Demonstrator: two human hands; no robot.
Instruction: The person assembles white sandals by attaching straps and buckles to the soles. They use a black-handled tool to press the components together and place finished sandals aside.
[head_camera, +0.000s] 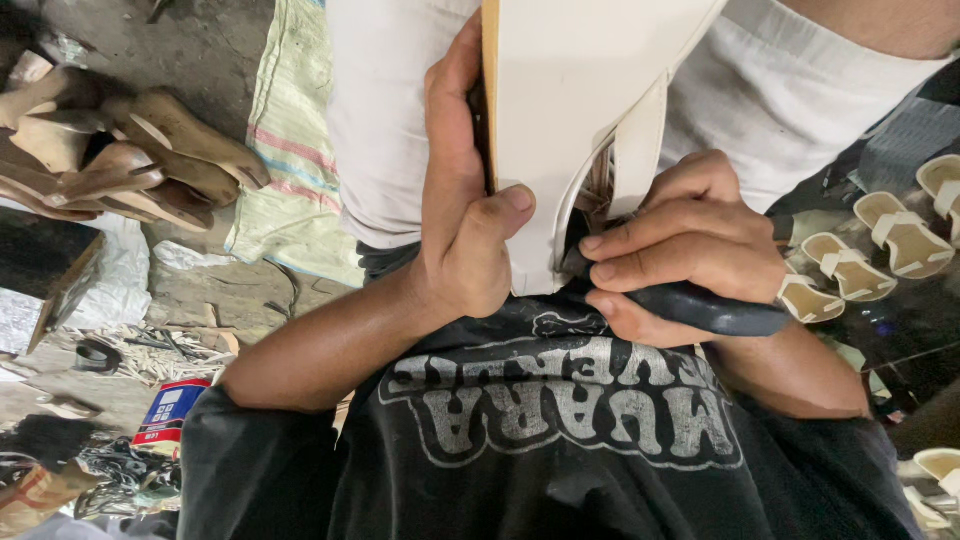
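White sandal (570, 110), sole edge-on, held against the lap between both hands. Far left: tan wooden soles (120, 160) piled on the floor. Left hand (465, 200) clasps the sandal's edge; right hand (680, 235) grips a black tool handle (710, 308) at the strap. Far right: finished sandals (880, 245) in rows.

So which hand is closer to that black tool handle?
The right hand: it is wrapped around the black tool handle. The left hand grips the edge of the white sandal, apart from the handle.
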